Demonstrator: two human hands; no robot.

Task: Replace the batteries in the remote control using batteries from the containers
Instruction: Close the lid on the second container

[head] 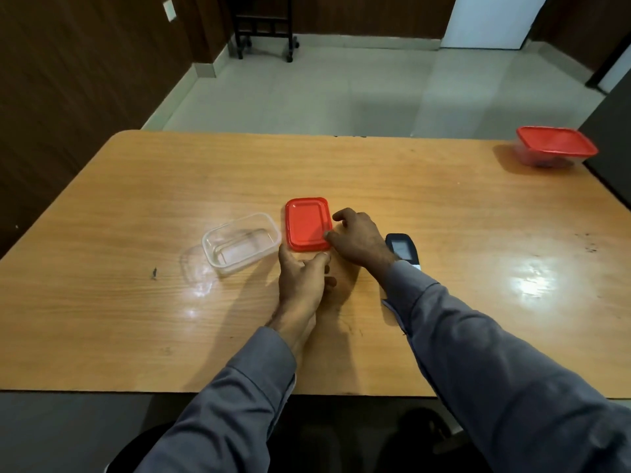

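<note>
Your right hand (358,238) pinches the red lid's (307,223) 3 o'clock edge. Your left hand (302,278) rests loosely spread at its 6 o'clock, beside the empty clear container (240,244).

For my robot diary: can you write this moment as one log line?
right hand: touches red lid | left hand: beside lid | clear container: open | remote: untouched

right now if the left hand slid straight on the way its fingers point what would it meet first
Most likely the near edge of the red lid: the left hand points up and away at it, fingertips just short. The clear tub lies off to the left.
</note>
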